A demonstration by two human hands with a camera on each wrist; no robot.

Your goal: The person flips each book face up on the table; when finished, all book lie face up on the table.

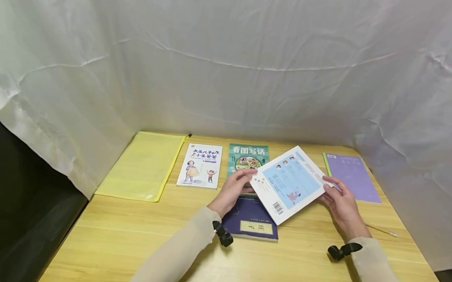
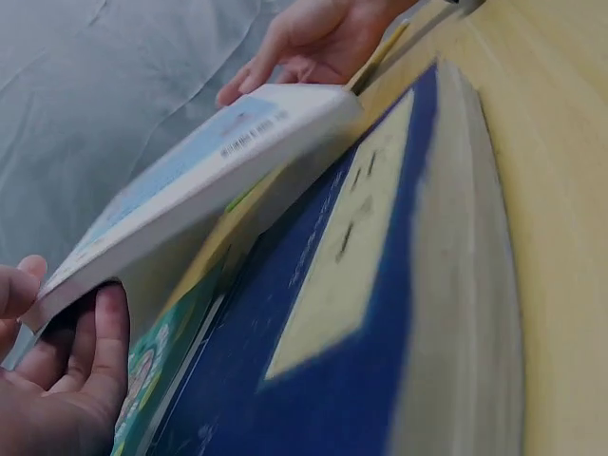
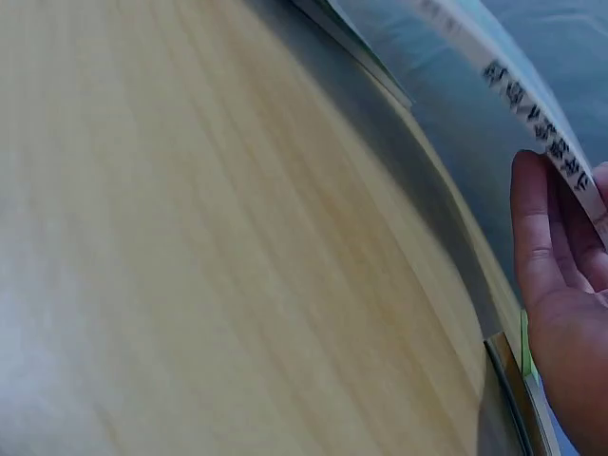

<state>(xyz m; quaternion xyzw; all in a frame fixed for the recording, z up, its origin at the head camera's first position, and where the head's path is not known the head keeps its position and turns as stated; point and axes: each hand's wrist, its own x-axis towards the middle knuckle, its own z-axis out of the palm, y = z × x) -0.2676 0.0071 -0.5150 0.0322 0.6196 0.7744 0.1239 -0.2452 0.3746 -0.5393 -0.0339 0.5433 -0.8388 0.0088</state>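
Both hands hold a white book point(image 1: 290, 186), its blue-panelled back cover and barcode facing up, tilted above the table. My left hand point(image 1: 234, 191) pinches its left corner, thumb on top and fingers beneath, as the left wrist view shows too. At the opposite corner my right hand point(image 1: 341, 205) grips the edge; in the right wrist view the spine point(image 3: 532, 119) with dark lettering runs into that hand. Below the held book lies a dark blue book point(image 1: 251, 218) with a cream label. Behind it is a green book point(image 1: 248, 156), partly covered by the left hand and the white book.
To the left lie a white picture-covered book point(image 1: 199, 166) and a yellow zip pouch point(image 1: 141, 166). A purple notebook point(image 1: 355, 178) lies at the right, with a pencil point(image 1: 382, 230) beside the right wrist. Pale cloth point(image 1: 250, 96) hangs behind the wooden table point(image 1: 130, 242).
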